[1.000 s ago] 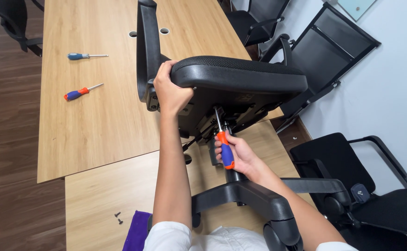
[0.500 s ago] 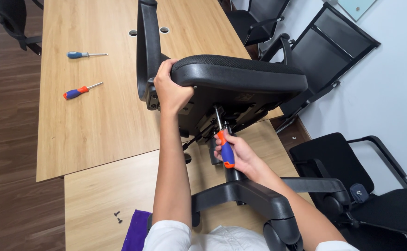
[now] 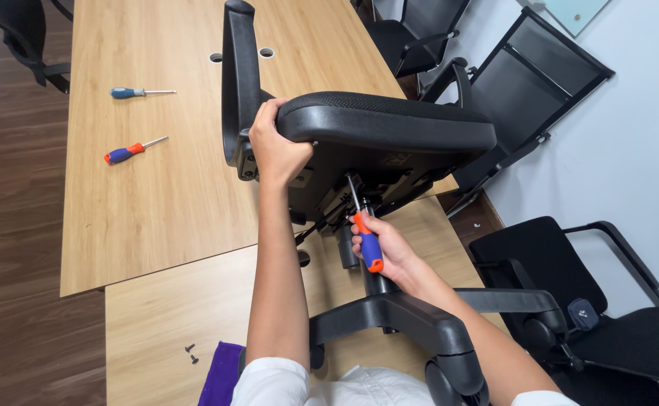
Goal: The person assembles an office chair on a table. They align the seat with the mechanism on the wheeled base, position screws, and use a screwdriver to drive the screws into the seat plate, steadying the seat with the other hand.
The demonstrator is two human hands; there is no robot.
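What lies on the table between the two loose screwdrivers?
Nothing: in the head view the stretch of table between the blue screwdriver and the orange-and-blue screwdriver shows only bare wood.

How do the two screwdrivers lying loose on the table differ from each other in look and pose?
The nearer screwdriver has a blue handle with an orange collar; the farther screwdriver has a blue handle with no orange showing. The nearer one lies slanted, its tip angled up toward the far side; the farther one lies almost level across the table. Both are untouched, shafts pointing right, well left of the left hand.
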